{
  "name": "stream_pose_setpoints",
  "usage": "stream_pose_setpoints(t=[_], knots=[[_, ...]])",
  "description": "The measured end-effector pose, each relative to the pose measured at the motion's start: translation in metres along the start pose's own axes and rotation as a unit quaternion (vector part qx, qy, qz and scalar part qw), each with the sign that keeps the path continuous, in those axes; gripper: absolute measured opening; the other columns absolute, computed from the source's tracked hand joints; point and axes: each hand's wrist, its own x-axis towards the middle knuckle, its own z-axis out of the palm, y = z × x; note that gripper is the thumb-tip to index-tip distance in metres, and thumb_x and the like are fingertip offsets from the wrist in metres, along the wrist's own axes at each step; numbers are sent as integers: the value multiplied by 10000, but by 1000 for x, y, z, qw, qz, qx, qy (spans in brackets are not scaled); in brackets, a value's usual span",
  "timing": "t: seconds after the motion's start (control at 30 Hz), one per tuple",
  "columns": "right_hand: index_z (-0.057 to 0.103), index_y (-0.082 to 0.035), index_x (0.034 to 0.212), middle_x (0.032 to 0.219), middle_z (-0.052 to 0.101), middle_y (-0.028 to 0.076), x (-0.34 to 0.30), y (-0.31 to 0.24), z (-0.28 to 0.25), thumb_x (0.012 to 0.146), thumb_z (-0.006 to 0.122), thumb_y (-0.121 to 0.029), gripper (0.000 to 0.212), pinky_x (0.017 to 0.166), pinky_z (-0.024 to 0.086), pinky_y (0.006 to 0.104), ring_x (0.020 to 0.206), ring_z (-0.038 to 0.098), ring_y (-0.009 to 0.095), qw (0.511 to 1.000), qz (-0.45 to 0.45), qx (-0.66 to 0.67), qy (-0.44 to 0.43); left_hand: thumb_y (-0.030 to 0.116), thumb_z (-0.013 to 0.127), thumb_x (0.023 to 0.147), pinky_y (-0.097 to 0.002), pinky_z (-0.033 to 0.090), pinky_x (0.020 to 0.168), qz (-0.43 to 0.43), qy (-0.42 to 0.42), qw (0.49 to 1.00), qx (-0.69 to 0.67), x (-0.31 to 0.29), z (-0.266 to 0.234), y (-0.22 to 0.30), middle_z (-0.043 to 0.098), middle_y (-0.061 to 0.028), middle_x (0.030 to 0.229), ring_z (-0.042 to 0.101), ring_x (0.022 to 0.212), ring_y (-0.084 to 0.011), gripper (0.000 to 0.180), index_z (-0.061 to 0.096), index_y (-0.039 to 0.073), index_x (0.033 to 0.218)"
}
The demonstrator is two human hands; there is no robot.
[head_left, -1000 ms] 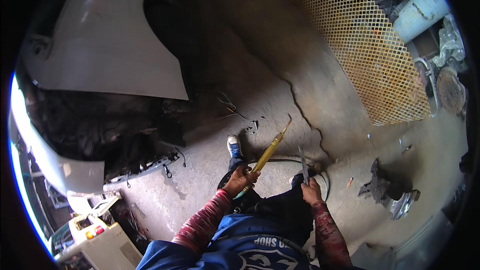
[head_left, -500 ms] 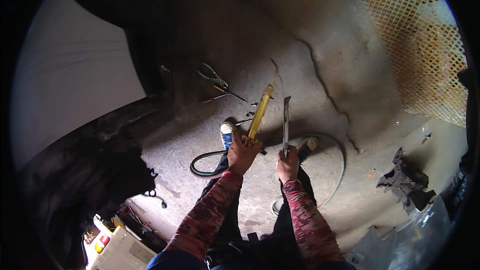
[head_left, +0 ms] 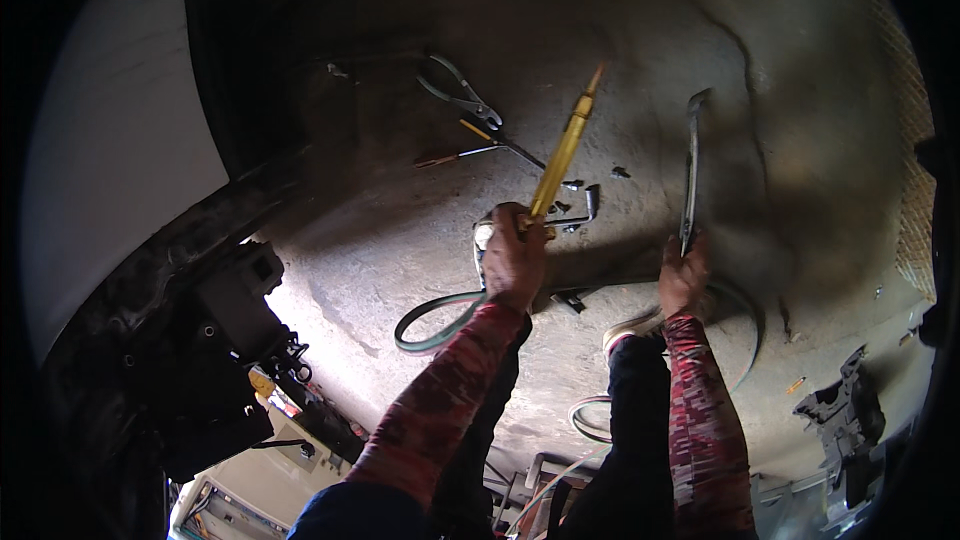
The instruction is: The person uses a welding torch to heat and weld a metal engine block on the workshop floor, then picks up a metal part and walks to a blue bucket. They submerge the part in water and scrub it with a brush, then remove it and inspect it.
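My left hand (head_left: 515, 262) is closed round the valve end of a brass gas torch (head_left: 563, 165), whose narrow copper-coloured tip points away from me. A twin red and green hose (head_left: 399, 328) loops over the floor beside my left forearm. In my right hand (head_left: 684, 277), the fingers are wrapped round the near end of a long, narrow grey metal bar (head_left: 692, 165) with a bent far tip. The bar stands nearly parallel to the torch, apart from it. Below the torch, an L-shaped wrench (head_left: 591, 204) and several small bolts (head_left: 620, 172) lie on the concrete.
Slip-joint pliers (head_left: 466, 100) and a thin screwdriver-like tool (head_left: 457, 156) lie beyond the torch. A white curved panel (head_left: 130, 160) with a dark edge rises at left. A broken black part (head_left: 848, 415) lies at right, near yellowish mesh (head_left: 915, 170). A cream-coloured casing (head_left: 275, 455) stands lower left.
Both hands have moved to the right in view, with the torch and the bar still held and farther apart. The view has shifted, and my feet stand differently.
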Motion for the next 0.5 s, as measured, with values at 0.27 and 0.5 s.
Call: stream_pose_setpoints(t=[0.27,0.5], knots=[[472,-2,1345,1172,593,209,0,-78,5,932,664,-259,523,977,428,420,1141,568,337,987,-79,-130,-45,205,601,961,-410,527,640,-24,-33,995,-86,-23,-92,17,667,-140,813,697,740,-275,192,534,50,1051],[520,-124,1201,943,566,18,-43,-179,-64,971,648,-229,283,684,552,337,880,604,138,742,426,503,-123,389,394,1081,-304,466,812,4,-343,902,-263,-31,-89,29,688,-82,1025,614,956,-171,450,645,31,1187]])
